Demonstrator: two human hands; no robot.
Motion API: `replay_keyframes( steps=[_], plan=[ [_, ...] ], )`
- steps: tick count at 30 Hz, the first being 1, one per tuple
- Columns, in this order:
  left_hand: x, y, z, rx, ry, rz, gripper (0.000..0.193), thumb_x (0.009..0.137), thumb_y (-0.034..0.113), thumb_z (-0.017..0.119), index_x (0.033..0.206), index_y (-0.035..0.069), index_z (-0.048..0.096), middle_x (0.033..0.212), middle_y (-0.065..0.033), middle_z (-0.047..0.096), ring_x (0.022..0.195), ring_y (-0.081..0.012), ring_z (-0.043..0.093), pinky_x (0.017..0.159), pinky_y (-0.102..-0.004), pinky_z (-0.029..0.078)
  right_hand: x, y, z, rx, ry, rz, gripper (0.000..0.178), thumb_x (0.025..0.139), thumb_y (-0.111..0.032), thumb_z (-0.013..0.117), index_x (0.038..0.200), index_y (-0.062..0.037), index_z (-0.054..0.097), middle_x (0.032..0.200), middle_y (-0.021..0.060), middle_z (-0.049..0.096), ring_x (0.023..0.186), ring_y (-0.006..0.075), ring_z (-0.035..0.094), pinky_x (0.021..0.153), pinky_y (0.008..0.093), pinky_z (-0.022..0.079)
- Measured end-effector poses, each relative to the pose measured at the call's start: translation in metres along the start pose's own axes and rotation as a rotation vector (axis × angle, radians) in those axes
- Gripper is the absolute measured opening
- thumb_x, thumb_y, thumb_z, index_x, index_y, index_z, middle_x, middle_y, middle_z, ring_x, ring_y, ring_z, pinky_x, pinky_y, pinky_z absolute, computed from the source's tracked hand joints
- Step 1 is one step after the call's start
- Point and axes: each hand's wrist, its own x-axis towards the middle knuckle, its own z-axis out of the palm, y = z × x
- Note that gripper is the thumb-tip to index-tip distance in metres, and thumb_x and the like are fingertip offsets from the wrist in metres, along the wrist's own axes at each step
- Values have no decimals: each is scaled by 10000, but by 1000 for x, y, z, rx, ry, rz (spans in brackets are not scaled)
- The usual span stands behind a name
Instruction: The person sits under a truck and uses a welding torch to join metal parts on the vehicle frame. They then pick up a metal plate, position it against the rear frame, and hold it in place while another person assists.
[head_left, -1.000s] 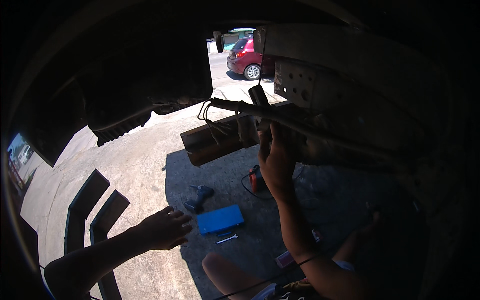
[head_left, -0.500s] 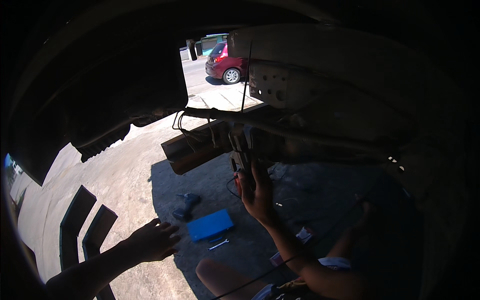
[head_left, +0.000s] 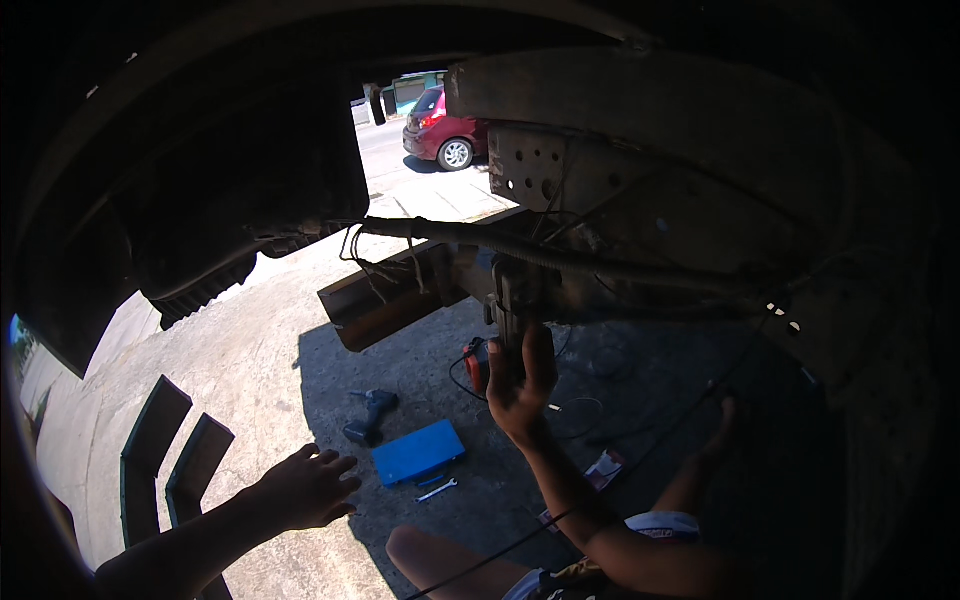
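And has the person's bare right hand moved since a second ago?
Yes: the bare right hand has come down in the view, judged against the rusty, dark metal beam to its left.

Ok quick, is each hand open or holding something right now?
Left hand: open, nothing seen in it.
Right hand: holding a slim, upright grey metal piece.

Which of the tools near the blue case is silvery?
The slim wrench, this side of the blue case. The power drill, on its far side, is dark and bulkier.
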Motion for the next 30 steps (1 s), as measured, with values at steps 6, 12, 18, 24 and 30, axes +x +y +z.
replay_keyframes(
  steps=[6,12,18,24,30],
  plan=[
    [-1,-1,2,2,-6,-4,394,964,419,629,1182,90,632,1330,-147,576,1186,-293,603,999,-472,480,3,2,2,38,33,27,570,916,-107,720,1409,71,497,1356,206,600,1213,336,580,1078,448,336],
    [-1,-1,1,0,-26,-10,405,969,431,621,1189,91,631,1353,-153,563,1194,-299,599,1005,-481,475,-2,-15,-3,183,-10,150,618,959,-121,662,1486,65,398,1393,197,578,1282,330,545,1177,482,129],
    [0,-1,-1,21,-43,-6,420,997,456,587,1213,101,646,1342,-155,577,1204,-314,603,1000,-470,501,-8,-28,1,473,-11,303,620,992,-147,625,1499,90,358,1414,199,558,1313,291,540,1196,468,114],
    [0,-2,1,-12,-52,-12,424,977,445,609,1206,90,628,1357,-156,566,1204,-310,595,1021,-484,471,-7,-25,1,392,-10,295,622,993,-154,631,1489,109,361,1384,225,570,1279,282,571,1197,457,167],
    [0,-2,3,-16,-68,-23,419,983,448,595,1214,100,628,1364,-157,569,1208,-315,594,1021,-485,471,-4,-18,2,316,51,196,610,984,-168,644,1466,110,396,1317,233,608,1214,274,596,1159,450,238]
  ],
)
